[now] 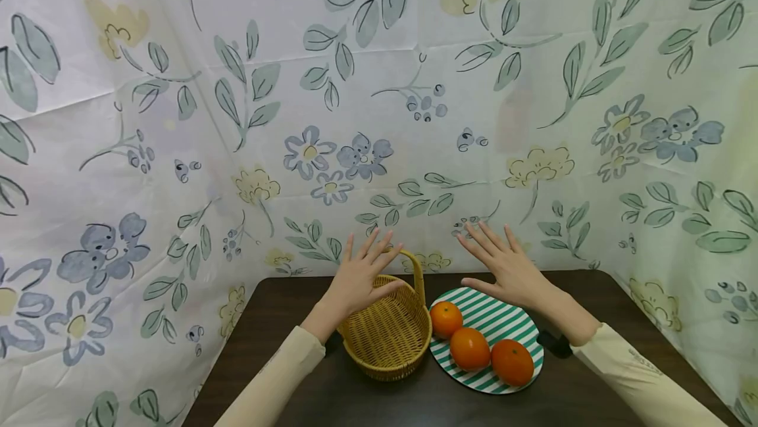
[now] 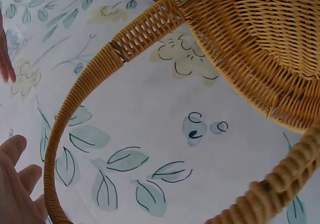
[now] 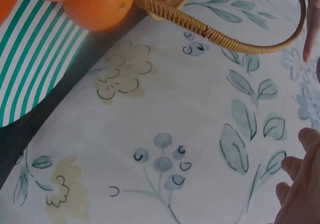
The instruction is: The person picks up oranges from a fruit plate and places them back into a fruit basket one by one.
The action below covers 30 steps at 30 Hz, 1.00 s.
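In the head view my left hand (image 1: 359, 277) is raised with its fingers straight and spread, over the left side of a wicker basket (image 1: 387, 335) with an arched handle (image 1: 418, 276). My right hand (image 1: 503, 270), its fingers also spread, is held above the far side of a green-and-white striped oval placemat (image 1: 474, 299). Neither hand holds anything. On the placemat lie a smaller orange (image 1: 446, 319) at the left, an orange (image 1: 470, 349) in the middle and another orange (image 1: 512, 362) at the right. The left wrist view shows the basket's weave (image 2: 270, 28) close up.
A dark brown table (image 1: 272, 354) carries the basket and placemat side by side. Floral cloth (image 1: 414, 144) hangs right behind the table's far edge and along both sides. A small black device (image 1: 554, 345) sits at my right wrist.
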Available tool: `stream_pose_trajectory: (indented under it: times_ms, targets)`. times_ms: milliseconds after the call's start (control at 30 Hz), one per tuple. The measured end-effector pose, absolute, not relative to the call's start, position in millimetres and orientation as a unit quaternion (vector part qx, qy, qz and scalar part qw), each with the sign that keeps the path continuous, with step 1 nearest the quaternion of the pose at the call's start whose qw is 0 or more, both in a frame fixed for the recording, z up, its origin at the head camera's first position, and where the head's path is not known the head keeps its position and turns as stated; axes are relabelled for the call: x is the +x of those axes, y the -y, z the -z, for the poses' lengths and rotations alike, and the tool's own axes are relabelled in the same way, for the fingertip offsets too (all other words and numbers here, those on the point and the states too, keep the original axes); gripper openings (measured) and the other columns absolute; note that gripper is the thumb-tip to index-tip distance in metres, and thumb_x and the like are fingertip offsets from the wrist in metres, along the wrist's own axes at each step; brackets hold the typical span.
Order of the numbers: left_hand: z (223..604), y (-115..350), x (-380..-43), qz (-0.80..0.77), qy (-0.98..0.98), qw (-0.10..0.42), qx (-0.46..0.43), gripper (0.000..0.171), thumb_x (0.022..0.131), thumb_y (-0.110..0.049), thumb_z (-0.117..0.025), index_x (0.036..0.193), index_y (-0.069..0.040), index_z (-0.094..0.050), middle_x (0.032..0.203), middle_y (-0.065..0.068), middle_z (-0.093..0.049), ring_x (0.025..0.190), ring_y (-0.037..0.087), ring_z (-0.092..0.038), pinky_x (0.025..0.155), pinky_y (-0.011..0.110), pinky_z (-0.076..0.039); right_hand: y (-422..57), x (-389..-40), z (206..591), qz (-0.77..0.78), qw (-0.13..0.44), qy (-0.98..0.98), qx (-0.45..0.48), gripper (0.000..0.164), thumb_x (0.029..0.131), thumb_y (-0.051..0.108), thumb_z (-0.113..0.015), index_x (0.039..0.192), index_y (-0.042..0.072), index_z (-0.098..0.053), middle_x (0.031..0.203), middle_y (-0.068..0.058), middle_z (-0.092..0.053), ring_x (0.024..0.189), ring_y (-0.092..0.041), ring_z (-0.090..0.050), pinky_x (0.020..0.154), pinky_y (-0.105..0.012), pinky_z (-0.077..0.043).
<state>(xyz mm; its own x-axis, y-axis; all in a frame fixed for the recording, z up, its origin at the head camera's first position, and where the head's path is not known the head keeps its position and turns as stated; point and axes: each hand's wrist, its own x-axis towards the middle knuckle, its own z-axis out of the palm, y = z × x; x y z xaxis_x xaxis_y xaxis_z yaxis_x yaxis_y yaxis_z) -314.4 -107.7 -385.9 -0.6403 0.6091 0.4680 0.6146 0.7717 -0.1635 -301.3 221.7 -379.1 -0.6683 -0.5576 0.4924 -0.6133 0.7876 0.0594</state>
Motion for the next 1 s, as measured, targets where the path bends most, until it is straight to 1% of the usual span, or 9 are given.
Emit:
stream_pose_trajectory:
  times_ms: [100,200,300,367,533,667,733,867,1000]
  targets:
    - [389,111,-314,0.017,0.904,0.261,-0.337,0.07,0.089,-0.069,-0.029,0.149,-0.035,-0.015,0.156,-0.004,-0.01,0.144,0.019,0.001,0.111,0.059,0.002,-223,-301,382,-0.06,0.254,0.91,0.322,0.082,0.083,0.057,-0.058,0.149,0.023,-0.023,0.156,-0.004,-0.014,0.143,-0.027,-0.009,0.113,-0.054,0.004]
    - [392,114,-313,0.02,0.904,0.263,-0.336,0.07,0.089,-0.069,-0.027,0.149,-0.035,-0.015,0.156,-0.006,-0.008,0.144,0.018,0.001,0.111,0.059,0.001,-224,-299,386,-0.066,0.257,0.908,0.324,0.082,0.083,0.056,-0.059,0.149,0.02,-0.025,0.155,-0.006,-0.017,0.143,-0.027,-0.009,0.113,-0.053,0.005]
    - [394,118,-313,0.023,0.904,0.268,-0.333,0.07,0.089,-0.07,-0.026,0.149,-0.035,-0.016,0.156,-0.006,-0.007,0.144,0.019,-0.002,0.111,0.058,0.001,-225,-298,390,-0.07,0.256,0.909,0.323,0.082,0.083,0.057,-0.059,0.149,0.02,-0.025,0.155,-0.006,-0.018,0.143,-0.025,-0.008,0.113,-0.052,0.006]
    - [395,120,-313,0.031,0.903,0.272,-0.331,0.071,0.089,-0.07,-0.027,0.149,-0.034,-0.018,0.156,-0.005,-0.009,0.144,0.021,-0.006,0.112,0.058,0.001,-227,-297,392,-0.069,0.253,0.91,0.321,0.083,0.083,0.057,-0.058,0.149,0.022,-0.023,0.155,-0.005,-0.016,0.143,-0.026,-0.008,0.114,-0.051,0.006]
    - [398,125,-311,0.049,0.902,0.28,-0.326,0.07,0.089,-0.065,-0.037,0.149,-0.033,-0.019,0.156,-0.005,-0.012,0.143,0.023,-0.01,0.112,0.058,0.0,-229,-295,398,-0.075,0.245,0.914,0.315,0.083,0.084,0.056,-0.058,0.15,0.024,-0.019,0.156,-0.001,-0.012,0.143,-0.026,-0.008,0.114,-0.05,0.007]
    - [401,130,-309,0.063,0.901,0.285,-0.322,0.071,0.089,-0.06,-0.045,0.149,-0.033,-0.018,0.155,-0.002,-0.015,0.143,0.022,-0.01,0.112,0.058,-0.002,-232,-293,403,-0.081,0.243,0.914,0.316,0.083,0.085,0.055,-0.058,0.15,0.022,-0.019,0.156,0.001,-0.009,0.144,-0.025,-0.006,0.114,-0.049,0.008]
    - [403,132,-308,0.07,0.901,0.288,-0.318,0.07,0.09,-0.06,-0.044,0.149,-0.032,-0.018,0.155,-0.001,-0.016,0.143,0.022,-0.01,0.112,0.058,-0.002,-232,-291,405,-0.086,0.246,0.911,0.319,0.083,0.084,0.054,-0.059,0.15,0.021,-0.02,0.156,0.0,-0.01,0.144,-0.025,-0.007,0.114,-0.049,0.008]
    - [407,135,-306,0.08,0.903,0.288,-0.309,0.069,0.091,-0.063,-0.037,0.149,-0.033,-0.017,0.155,-0.001,-0.017,0.143,0.021,-0.01,0.112,0.057,-0.003,-233,-289,411,-0.095,0.254,0.905,0.327,0.082,0.084,0.051,-0.061,0.149,0.02,-0.021,0.156,-0.004,-0.014,0.143,-0.027,-0.009,0.114,-0.049,0.007]
    - [410,138,-304,0.091,0.904,0.288,-0.302,0.07,0.09,-0.064,-0.036,0.149,-0.031,-0.017,0.155,0.0,-0.018,0.143,0.022,-0.011,0.112,0.057,-0.003,-234,-287,418,-0.104,0.259,0.903,0.326,0.082,0.083,0.051,-0.062,0.149,0.019,-0.024,0.155,-0.005,-0.017,0.142,-0.029,-0.013,0.115,-0.048,0.007]
